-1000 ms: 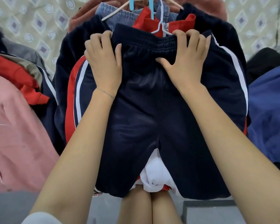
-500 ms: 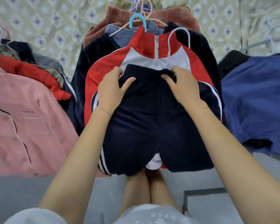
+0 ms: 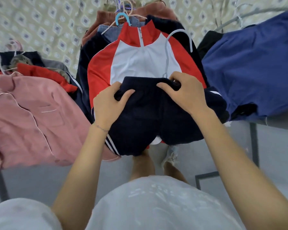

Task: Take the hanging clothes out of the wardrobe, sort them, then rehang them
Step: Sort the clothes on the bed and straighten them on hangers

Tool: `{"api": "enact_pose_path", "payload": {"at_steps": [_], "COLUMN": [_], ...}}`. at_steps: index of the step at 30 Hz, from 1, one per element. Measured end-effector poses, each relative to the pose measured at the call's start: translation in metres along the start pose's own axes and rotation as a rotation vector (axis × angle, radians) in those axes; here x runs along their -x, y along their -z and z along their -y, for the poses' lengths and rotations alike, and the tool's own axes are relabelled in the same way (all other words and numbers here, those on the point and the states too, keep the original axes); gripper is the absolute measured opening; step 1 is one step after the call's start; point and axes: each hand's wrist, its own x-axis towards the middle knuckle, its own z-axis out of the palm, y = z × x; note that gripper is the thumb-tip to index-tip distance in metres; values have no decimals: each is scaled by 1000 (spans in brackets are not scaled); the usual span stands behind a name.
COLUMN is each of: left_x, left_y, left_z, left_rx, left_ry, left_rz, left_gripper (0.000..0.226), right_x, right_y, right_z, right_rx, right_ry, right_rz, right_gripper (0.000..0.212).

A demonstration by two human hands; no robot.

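While the left hand (image 3: pixel 106 107) and right hand (image 3: pixel 184 92) each pinch the waistband of the navy shorts (image 3: pixel 150 117), held against the hanging red-and-white jacket (image 3: pixel 140 60), I'd keep that band level and avoid snagging the pale hanger (image 3: pixel 169 52) just beyond.

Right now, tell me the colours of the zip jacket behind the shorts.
The jacket is red with a white chest panel; head view.

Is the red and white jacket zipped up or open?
Zipped up where visible: on the jacket, both collar halves meet along the zip. Navy shorts hide the bottom.
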Motion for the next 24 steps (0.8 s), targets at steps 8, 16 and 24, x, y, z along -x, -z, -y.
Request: {"api": "enact_pose_path", "payload": {"at_steps": [8, 16, 24], "left_x": [66, 169, 247], "left_y": [9, -12, -40], "left_z": [-51, -118, -174], "left_rx": [51, 108, 126], "left_ry": [19, 45, 31], "left_rz": [-27, -137, -212], "left_gripper": [45, 43, 49], "right_x": [81, 168, 240], "right_y": [32, 85, 132], "right_z": [-7, -60, -107], "right_rx": [-98, -165, -55], "right_ry": [-58, 97, 89], "right_rz": [-115, -160, -196], "right_gripper": [54, 62, 68]}}
